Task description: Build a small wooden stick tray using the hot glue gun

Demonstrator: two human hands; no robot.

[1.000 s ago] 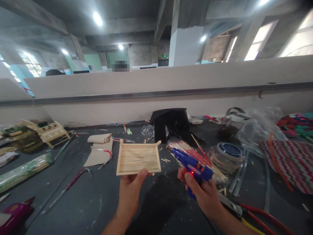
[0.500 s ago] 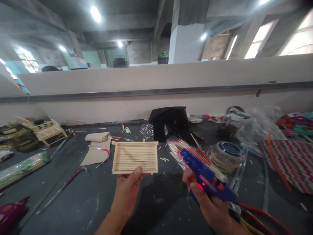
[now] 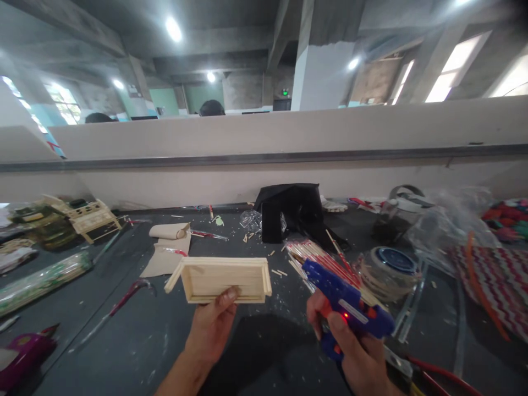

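My left hand [image 3: 213, 329] holds a small box made of pale wooden sticks [image 3: 193, 281] by its near edge, thumb inside and fingers beneath. The box is tilted so that its hollow side shows, and a stick piece juts out at its left corner. In my right hand [image 3: 350, 346] is a blue hot glue gun [image 3: 336, 286], its nozzle pointing up and left and a red light glowing near my thumb. Behind the gun lies a bundle of red-and-white wrapped sticks [image 3: 315, 256]. The gun and the box are apart.
A roll of beige cloth [image 3: 167, 247] and a black folded piece [image 3: 289, 206] lie at the back. On the left are a small wooden chair model [image 3: 93, 217] and a purple tool [image 3: 25, 355]. At right stand a clear jar with a blue lid [image 3: 390, 269] and red-handled pliers [image 3: 424, 368].
The box has tipped, from its slatted face showing to its hollow inside and side wall showing. The glue gun has shifted only slightly, and the view has turned a little left.
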